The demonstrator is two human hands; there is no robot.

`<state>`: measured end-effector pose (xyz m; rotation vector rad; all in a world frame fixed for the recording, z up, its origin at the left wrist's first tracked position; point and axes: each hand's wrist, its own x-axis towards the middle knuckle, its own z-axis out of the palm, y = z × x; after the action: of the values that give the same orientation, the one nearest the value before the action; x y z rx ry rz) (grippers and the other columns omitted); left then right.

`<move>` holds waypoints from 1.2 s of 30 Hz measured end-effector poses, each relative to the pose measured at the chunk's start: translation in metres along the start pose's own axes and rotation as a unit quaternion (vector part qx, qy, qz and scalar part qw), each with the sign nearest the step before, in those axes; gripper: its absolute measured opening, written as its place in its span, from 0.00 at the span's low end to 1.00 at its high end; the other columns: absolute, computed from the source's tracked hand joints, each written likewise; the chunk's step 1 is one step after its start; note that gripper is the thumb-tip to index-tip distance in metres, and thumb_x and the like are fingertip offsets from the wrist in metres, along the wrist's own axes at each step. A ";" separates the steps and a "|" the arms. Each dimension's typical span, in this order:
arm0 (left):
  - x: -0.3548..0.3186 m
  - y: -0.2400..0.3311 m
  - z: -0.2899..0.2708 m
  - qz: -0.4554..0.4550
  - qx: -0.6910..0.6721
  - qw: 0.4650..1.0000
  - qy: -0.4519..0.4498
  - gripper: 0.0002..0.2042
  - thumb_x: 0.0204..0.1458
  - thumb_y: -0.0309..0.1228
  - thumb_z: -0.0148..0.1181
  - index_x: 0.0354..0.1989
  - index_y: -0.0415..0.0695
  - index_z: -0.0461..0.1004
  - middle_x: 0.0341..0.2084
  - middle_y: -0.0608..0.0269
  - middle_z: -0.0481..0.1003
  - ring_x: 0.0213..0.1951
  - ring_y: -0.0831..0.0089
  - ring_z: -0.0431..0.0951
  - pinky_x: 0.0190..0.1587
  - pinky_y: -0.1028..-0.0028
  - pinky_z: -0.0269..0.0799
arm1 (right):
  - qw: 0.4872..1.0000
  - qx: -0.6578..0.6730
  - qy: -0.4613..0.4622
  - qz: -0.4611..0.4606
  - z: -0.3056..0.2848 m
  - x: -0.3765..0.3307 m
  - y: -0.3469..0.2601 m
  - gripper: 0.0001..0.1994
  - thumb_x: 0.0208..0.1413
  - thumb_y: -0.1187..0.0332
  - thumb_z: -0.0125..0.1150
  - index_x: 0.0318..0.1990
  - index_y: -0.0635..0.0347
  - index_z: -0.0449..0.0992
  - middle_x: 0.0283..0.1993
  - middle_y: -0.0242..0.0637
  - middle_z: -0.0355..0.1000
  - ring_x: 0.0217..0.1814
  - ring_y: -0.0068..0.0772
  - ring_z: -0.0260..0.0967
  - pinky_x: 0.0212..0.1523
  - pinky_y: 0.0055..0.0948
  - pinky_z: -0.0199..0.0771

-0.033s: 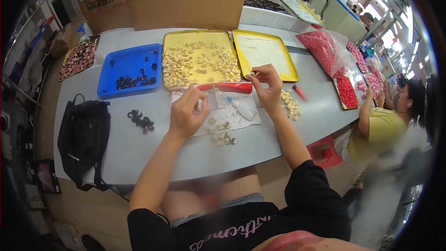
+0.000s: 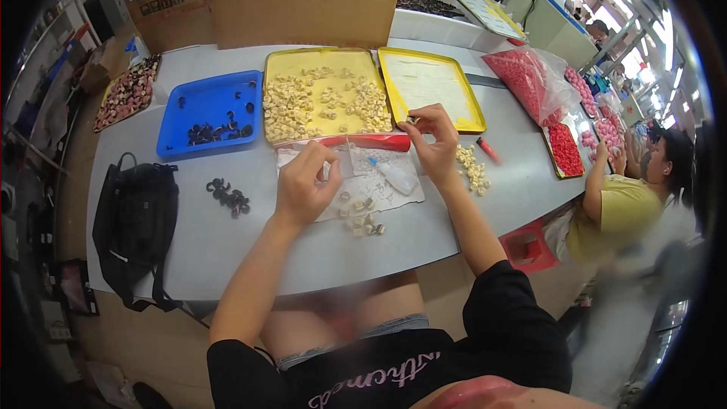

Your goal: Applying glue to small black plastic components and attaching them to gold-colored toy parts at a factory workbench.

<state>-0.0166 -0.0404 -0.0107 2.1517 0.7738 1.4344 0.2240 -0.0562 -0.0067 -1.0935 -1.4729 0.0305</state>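
Note:
My left hand [image 2: 307,182] is closed in a pinch over a white sheet [image 2: 405,195]; what its fingertips hold, if anything, I cannot make out. Between the thumb and forefinger of my right hand [image 2: 433,140] is a small cream-and-dark piece [image 2: 411,120]. A red roll-like bar [image 2: 386,142] lies along the far edge of the sheet. On the sheet, between my hands, rests a small clear squeeze bottle [image 2: 397,177] with a blue tip. Several cream-and-dark pieces [image 2: 369,226] sit nearer me. Loose cream pieces [image 2: 474,172] lie beside my right wrist.
Across the table stand a blue tray [image 2: 176,125] of dark curved pieces, a yellow tray [image 2: 284,64] of cream pieces and a yellow-rimmed tray [image 2: 432,83]. Dark pieces [image 2: 229,198] and a black bag [image 2: 136,227] lie left. A co-worker [image 2: 632,197] sits at right.

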 end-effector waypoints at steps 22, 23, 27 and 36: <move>-0.006 0.011 0.006 0.045 -0.007 0.996 -0.075 0.19 0.41 0.27 0.68 0.44 0.46 0.73 0.37 0.59 0.72 0.34 0.62 0.77 0.32 0.69 0.74 | 0.925 0.203 -0.273 0.167 0.012 -0.021 -0.023 0.08 0.51 0.75 0.64 0.39 0.66 0.76 0.35 0.34 0.73 0.35 0.20 0.72 0.38 0.20 0.73; -0.006 0.011 0.006 0.044 -0.010 0.996 -0.076 0.18 0.41 0.27 0.68 0.43 0.46 0.74 0.36 0.60 0.73 0.34 0.63 0.77 0.32 0.69 0.74 | 0.925 0.203 -0.273 0.168 0.012 -0.021 -0.022 0.08 0.51 0.75 0.64 0.39 0.66 0.76 0.35 0.34 0.73 0.35 0.20 0.72 0.38 0.20 0.73; -0.006 0.010 0.009 0.069 -0.021 0.995 -0.064 0.18 0.39 0.22 0.69 0.42 0.46 0.74 0.35 0.62 0.73 0.30 0.71 0.74 0.27 0.76 0.71 | 0.937 0.181 -0.276 0.117 0.011 -0.020 -0.023 0.09 0.50 0.73 0.66 0.37 0.65 0.77 0.33 0.34 0.74 0.33 0.21 0.71 0.36 0.21 0.71; -0.005 0.016 0.011 0.074 -0.025 0.994 -0.076 0.16 0.40 0.22 0.68 0.40 0.46 0.75 0.34 0.62 0.73 0.28 0.71 0.75 0.27 0.75 0.72 | 0.934 0.181 -0.298 0.083 0.009 -0.015 -0.033 0.09 0.49 0.70 0.67 0.35 0.65 0.78 0.29 0.35 0.74 0.31 0.25 0.70 0.33 0.24 0.69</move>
<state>-0.0048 -0.0562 -0.0072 2.2896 0.5275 1.3249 0.1943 -0.0786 -0.0014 -0.9363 -1.8068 0.7842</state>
